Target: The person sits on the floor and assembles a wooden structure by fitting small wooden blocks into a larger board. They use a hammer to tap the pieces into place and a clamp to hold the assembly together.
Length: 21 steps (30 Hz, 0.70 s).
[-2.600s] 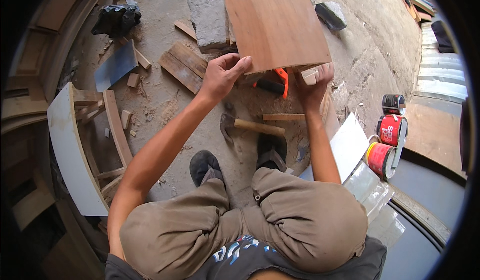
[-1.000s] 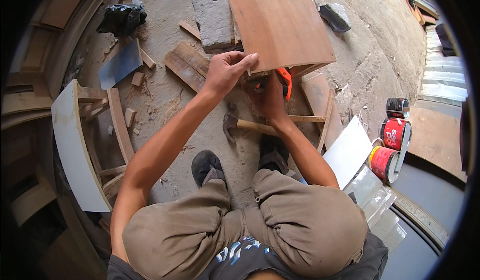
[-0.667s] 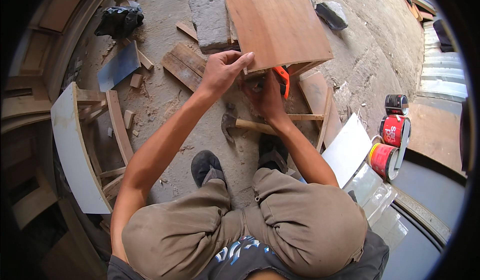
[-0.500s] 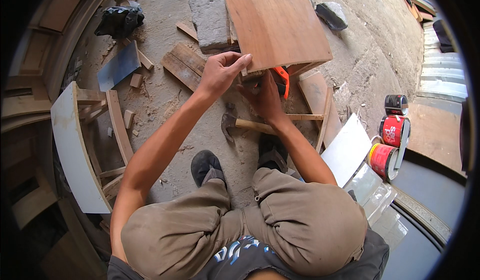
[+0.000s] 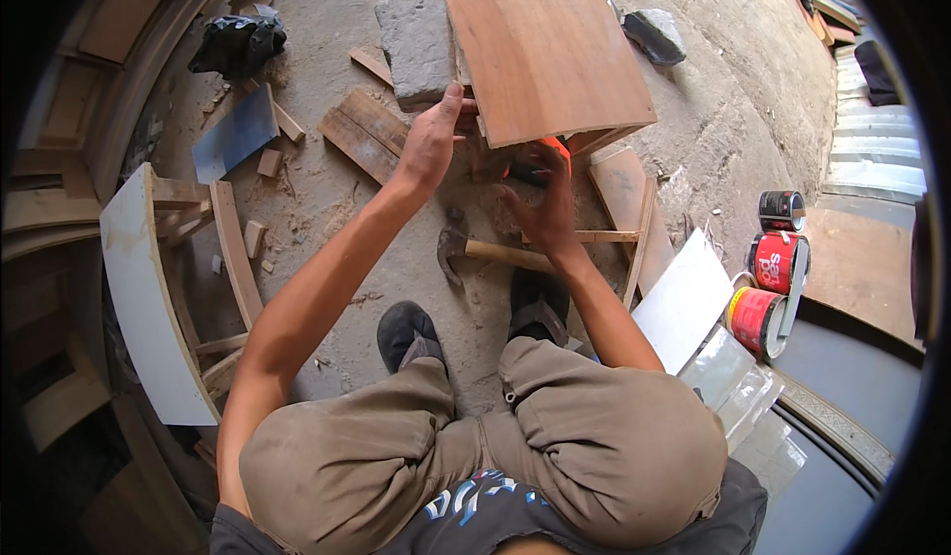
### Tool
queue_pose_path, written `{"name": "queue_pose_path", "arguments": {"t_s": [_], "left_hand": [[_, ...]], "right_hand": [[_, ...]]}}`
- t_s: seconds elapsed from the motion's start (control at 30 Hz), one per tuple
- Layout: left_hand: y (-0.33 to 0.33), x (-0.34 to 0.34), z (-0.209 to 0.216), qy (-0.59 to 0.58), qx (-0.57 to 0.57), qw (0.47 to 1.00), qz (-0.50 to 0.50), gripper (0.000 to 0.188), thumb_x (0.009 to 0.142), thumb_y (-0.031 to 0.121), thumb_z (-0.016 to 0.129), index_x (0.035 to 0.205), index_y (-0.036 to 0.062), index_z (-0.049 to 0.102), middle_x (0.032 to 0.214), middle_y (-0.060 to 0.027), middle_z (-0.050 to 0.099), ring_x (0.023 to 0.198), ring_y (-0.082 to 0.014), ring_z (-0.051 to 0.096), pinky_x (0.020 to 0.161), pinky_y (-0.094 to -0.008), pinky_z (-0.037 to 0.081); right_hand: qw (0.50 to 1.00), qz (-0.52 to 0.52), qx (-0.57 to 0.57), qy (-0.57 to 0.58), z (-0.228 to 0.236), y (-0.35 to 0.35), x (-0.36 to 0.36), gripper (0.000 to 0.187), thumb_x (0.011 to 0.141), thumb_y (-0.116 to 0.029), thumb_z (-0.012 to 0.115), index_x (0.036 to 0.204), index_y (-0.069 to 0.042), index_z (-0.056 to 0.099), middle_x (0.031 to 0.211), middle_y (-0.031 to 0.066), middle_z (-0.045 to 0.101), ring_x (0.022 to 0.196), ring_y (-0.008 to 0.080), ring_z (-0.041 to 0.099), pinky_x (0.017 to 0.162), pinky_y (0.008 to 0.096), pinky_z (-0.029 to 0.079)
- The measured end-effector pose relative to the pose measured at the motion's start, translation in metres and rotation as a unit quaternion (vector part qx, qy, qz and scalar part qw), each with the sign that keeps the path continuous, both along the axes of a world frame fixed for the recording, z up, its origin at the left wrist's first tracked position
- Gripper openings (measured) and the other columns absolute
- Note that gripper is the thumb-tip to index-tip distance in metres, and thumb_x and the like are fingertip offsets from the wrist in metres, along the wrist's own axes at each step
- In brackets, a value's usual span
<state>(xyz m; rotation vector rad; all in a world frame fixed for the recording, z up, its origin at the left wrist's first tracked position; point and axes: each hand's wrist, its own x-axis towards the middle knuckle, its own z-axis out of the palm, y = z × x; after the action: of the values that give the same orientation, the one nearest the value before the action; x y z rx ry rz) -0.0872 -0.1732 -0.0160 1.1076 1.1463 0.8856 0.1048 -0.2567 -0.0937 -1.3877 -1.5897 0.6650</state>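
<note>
Hands point(image 5: 430, 149) at wd panel point(image 5: 553, 55), lettered cans point(image 5: 774, 260) R.

arms point(image 5: 335, 263) forward, right fingers point(image 5: 558, 176) apart

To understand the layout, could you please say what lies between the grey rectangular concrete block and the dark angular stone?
In the head view, a brown wooden panel shows between the block and the stone.

Dusty grey floor point(image 5: 738, 89), claw hammer point(image 5: 490, 251), two weathered boards point(image 5: 363, 137), crumpled black bag point(image 5: 236, 46), stone chunk point(image 5: 657, 38)
</note>
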Motion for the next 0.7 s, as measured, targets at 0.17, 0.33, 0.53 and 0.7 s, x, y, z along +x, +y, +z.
{"name": "queue_pose_path", "arguments": {"t_s": [0.17,0.33,0.53,0.7], "left_hand": [[-0.006,-0.008,-0.008,-0.026,-0.025,0.999,-0.028,0.074,0.103,0.065,0.031,0.119,0.0018,0.067,0.120,-0.0093,0.068,0.115,-0.0182,0.061,0.099,-0.0344,0.044],[-0.012,-0.006,-0.013,-0.044,0.013,0.999,-0.016,0.075,0.104,0.062,0.032,0.115,-0.0020,0.070,0.110,-0.0105,0.072,0.108,-0.0202,0.064,0.096,-0.0371,0.047],[-0.013,-0.009,-0.007,-0.061,-0.004,0.997,-0.049,0.071,0.106,0.057,0.030,0.120,-0.0028,0.065,0.118,-0.0134,0.069,0.115,-0.0219,0.062,0.101,-0.0369,0.047],[-0.014,-0.017,-0.016,-0.084,-0.003,0.994,-0.063,0.071,0.107,0.057,0.030,0.120,-0.0035,0.065,0.119,-0.0134,0.069,0.115,-0.0220,0.063,0.100,-0.0364,0.047]], "right_hand": [[0.999,-0.013,0.036,-0.019,0.006,0.006,-0.025,0.087,0.076,-0.022,0.088,0.143,0.001,0.038,0.131,0.0190,0.052,0.117,0.0342,0.056,0.097,0.0426,0.049],[1.000,-0.022,-0.010,-0.002,0.010,0.014,-0.033,0.079,0.076,-0.017,0.086,0.138,0.002,0.043,0.122,0.0210,0.056,0.110,0.0362,0.058,0.090,0.0426,0.051],[0.999,-0.036,-0.003,0.005,0.006,0.016,-0.031,0.074,0.075,-0.016,0.085,0.136,0.001,0.046,0.120,0.0214,0.057,0.108,0.0371,0.060,0.088,0.0432,0.051],[0.999,-0.028,0.032,-0.022,0.004,0.017,-0.032,0.076,0.076,-0.018,0.086,0.136,0.002,0.044,0.121,0.0227,0.057,0.112,0.0391,0.059,0.090,0.0449,0.051]]}}
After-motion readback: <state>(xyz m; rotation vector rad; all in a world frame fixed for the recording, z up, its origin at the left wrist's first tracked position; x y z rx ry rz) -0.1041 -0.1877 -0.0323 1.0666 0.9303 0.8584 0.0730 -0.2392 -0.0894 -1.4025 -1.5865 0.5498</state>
